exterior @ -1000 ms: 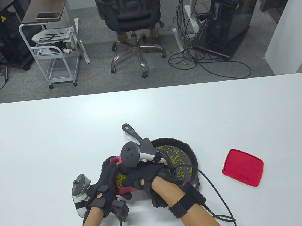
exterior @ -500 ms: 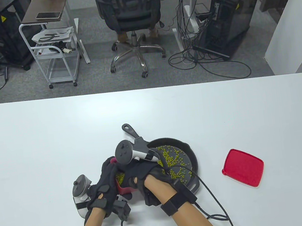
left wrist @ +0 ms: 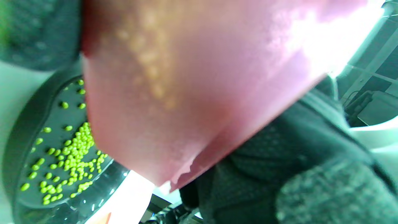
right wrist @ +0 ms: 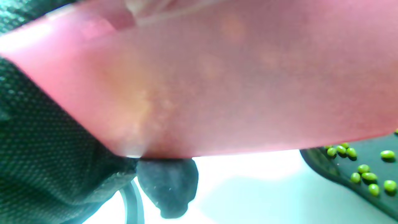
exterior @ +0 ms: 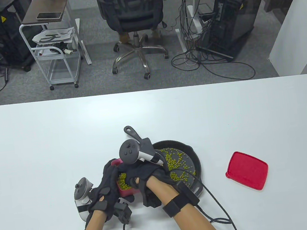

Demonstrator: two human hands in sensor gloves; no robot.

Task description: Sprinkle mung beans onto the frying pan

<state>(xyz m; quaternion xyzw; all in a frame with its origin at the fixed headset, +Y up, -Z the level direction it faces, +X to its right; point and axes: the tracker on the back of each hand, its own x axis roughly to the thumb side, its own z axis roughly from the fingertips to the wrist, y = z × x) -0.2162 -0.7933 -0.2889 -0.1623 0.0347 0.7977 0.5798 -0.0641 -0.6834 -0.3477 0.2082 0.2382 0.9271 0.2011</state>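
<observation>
Now, step: right hand [exterior: 142, 175] reaching into pink box [exterior: 125, 189] for beans.
Left grip: left hand [exterior: 106, 189] holds box.
Right grip: cannot tell.
Pan: frying pan [exterior: 193, 157] right of box, already beans inside.
Next: pinch, carry over pan.

A translucent pink container [left wrist: 192, 93] fills the left wrist view, gloved fingers [left wrist: 279, 161] beneath it, beside a black frying pan [left wrist: 21, 130] scattered with mung beans [left wrist: 74, 149].
</observation>
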